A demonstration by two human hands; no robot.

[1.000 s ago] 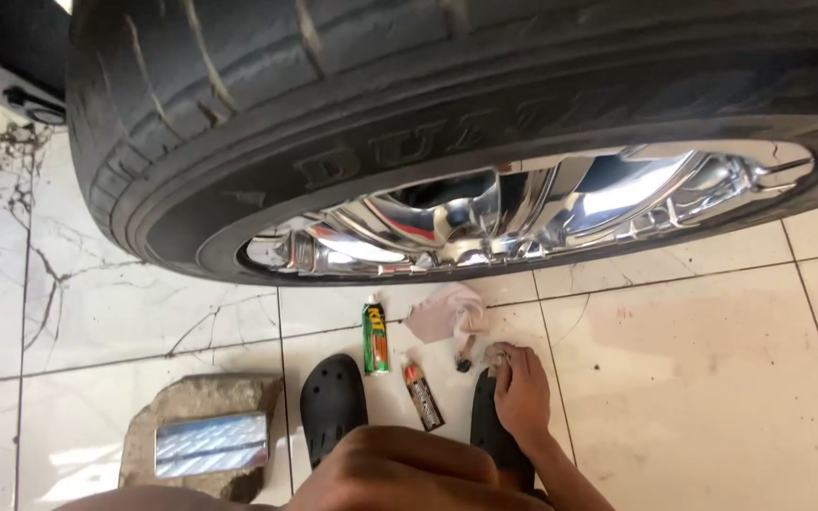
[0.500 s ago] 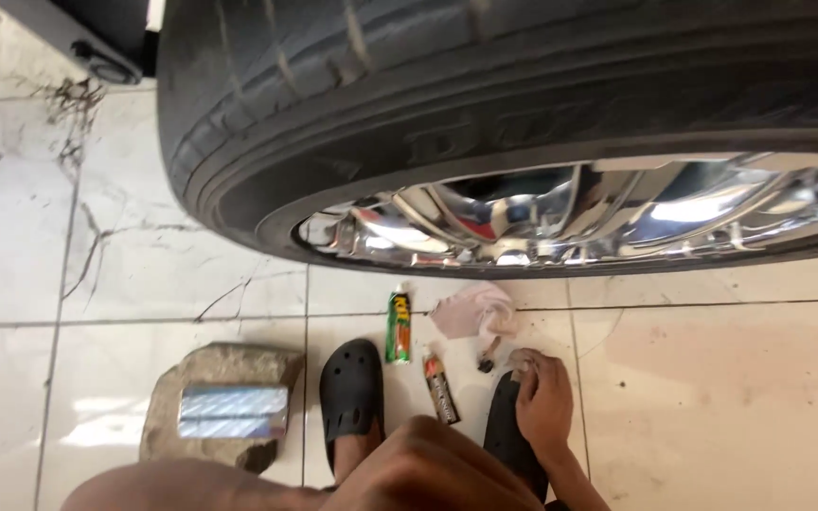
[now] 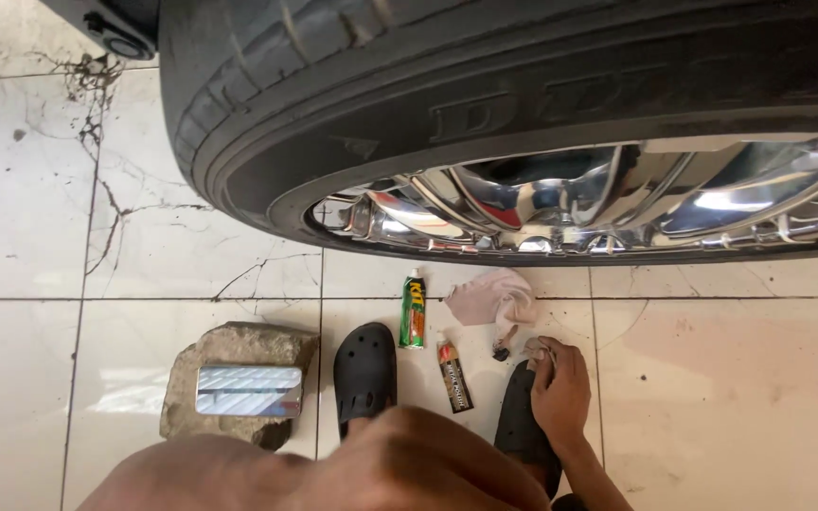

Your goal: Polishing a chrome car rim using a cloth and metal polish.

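One hand [image 3: 559, 390], the right, is down on the tiled floor [image 3: 731, 378], fingers curled on a small pale thing at its tips; what it is I cannot tell. No left hand shows. Judging by this, the step is picking up from the floor, and lifting calls for a firm pinch. A pink rag [image 3: 489, 295] lies just beyond, with a small dark piece [image 3: 502, 352] between. Two tubes, green [image 3: 413, 310] and red-black [image 3: 453, 376], lie left of the hand. Open tile spreads rightward; the tyre [image 3: 409, 114] overhangs ahead, and a stone [image 3: 239, 388] sits far left.
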